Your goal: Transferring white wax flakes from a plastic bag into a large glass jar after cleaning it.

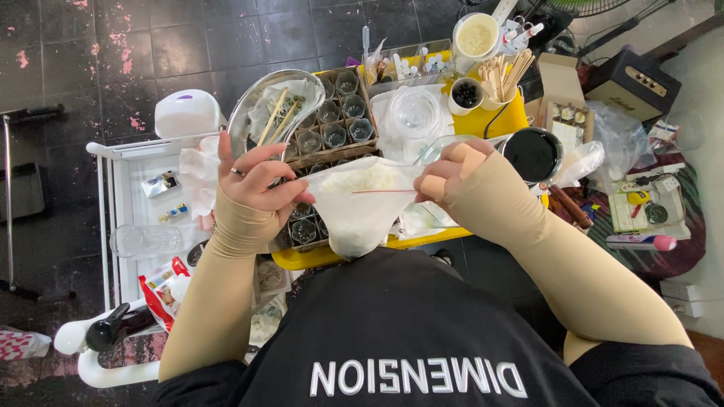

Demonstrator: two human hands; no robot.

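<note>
Spreading over the yellow table [483,120], jars and trays crowd the view. In front of it, both hands pinch the top edge of a clear plastic bag [354,207] of white grains, left hand [256,185] and right hand [445,173] stretching its mouth taut, likely to keep the contents from spilling. The bag's bottom disappears behind the black shirt [407,324].

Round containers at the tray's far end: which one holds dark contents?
The small white cup beside the wooden sticks holds dark beads; the larger tub behind it holds pale material.
</note>
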